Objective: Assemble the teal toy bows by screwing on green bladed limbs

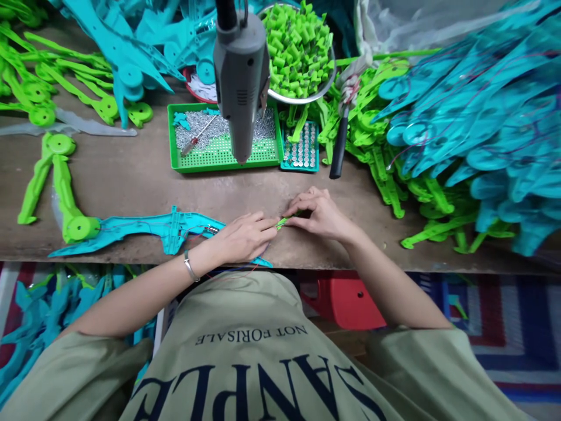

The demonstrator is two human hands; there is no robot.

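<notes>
A long turquoise plastic half-shell (144,226), with thin wires and a small metal spring-like part on it, lies along the table's front edge. My left hand (245,237) is closed over its right end, hiding much of that end, and its fingertips reach a small green plastic piece (281,223). From the other side my right hand (322,215) pinches this green piece between thumb and fingers. Most of the piece is covered by fingers. Jointed green legs (65,193) connect to the shell's left end.
An electric screwdriver (243,88) hangs over a green tray (225,166) of screws. Behind are a metal bowl (302,99) of green pieces and a small tray (301,149) of round metal parts. A black-handled tool (339,143) hangs nearby. Turquoise shells (482,117) pile up at right.
</notes>
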